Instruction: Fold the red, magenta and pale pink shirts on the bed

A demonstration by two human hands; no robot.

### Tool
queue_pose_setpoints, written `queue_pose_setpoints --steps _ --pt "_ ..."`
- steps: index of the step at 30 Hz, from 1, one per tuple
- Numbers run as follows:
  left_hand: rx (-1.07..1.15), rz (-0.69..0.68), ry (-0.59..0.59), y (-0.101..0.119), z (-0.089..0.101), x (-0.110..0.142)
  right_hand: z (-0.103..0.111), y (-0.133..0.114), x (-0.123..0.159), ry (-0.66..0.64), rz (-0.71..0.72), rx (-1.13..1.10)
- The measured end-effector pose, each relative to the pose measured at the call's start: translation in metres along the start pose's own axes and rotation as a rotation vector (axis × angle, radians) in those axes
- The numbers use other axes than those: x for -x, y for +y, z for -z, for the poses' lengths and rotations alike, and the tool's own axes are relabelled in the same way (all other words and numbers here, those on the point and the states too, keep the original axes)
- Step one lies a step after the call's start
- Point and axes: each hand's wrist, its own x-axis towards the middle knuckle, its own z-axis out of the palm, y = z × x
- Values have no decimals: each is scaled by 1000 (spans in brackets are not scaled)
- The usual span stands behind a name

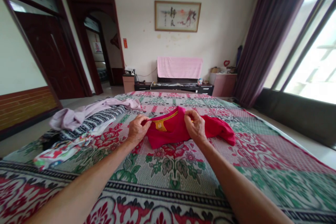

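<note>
A magenta shirt (174, 131) with a yellow collar band and a yellow label lies partly folded on the flowered bedspread (173, 182). My left hand (138, 129) pinches the shirt's collar edge at its left side, fingers closed. My right hand (194, 124) pinches the collar at its right side, fingers closed too. One sleeve of the shirt trails off to the right past my right hand.
A heap of clothes (86, 122), pale pink, striped and printed, lies on the bed to my left. Beyond the bed stand a low dark cabinet with a pink cloth (180, 67), a doorway at the left and a curtained window at the right.
</note>
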Motion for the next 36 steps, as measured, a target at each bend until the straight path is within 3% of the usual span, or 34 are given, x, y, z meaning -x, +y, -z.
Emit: queue_pose_setpoints --steps 7,10,13,15,17,18,19,20,21,24,26,33,36 --pt "2 -36 34 3 7 -7 12 -17 -12 123 -154 -217" --pt "-19 -55 107 8 16 -16 20 -33 -18 51 -210 -373" --pt "-69 45 176 8 27 -25 22 -47 -15 -204 -257 -503" --pt "-99 169 209 4 34 -31 20 -54 -9 -523 -278 -539" --pt "-104 278 226 -5 40 -35 16 -58 -3 -931 -280 -521" --pt "-94 314 225 -11 42 -37 14 -57 -1 -1087 -268 -494" --pt "-76 339 221 -17 44 -38 11 -55 1 -1159 -248 -458" --pt "-55 355 217 -24 45 -38 9 -51 1 -1132 -219 -411" --pt "-31 363 214 -31 45 -39 6 -45 1 -1017 -180 -345" --pt "23 366 222 -48 42 -38 -1 -21 -4 -490 -49 2" --pt "42 363 224 -56 38 -37 -4 -6 -4 -361 -15 193" --pt "70 373 207 -63 32 -32 -14 13 16 -611 143 428" --pt "78 407 234 -61 36 -31 -16 15 17 -597 170 449"
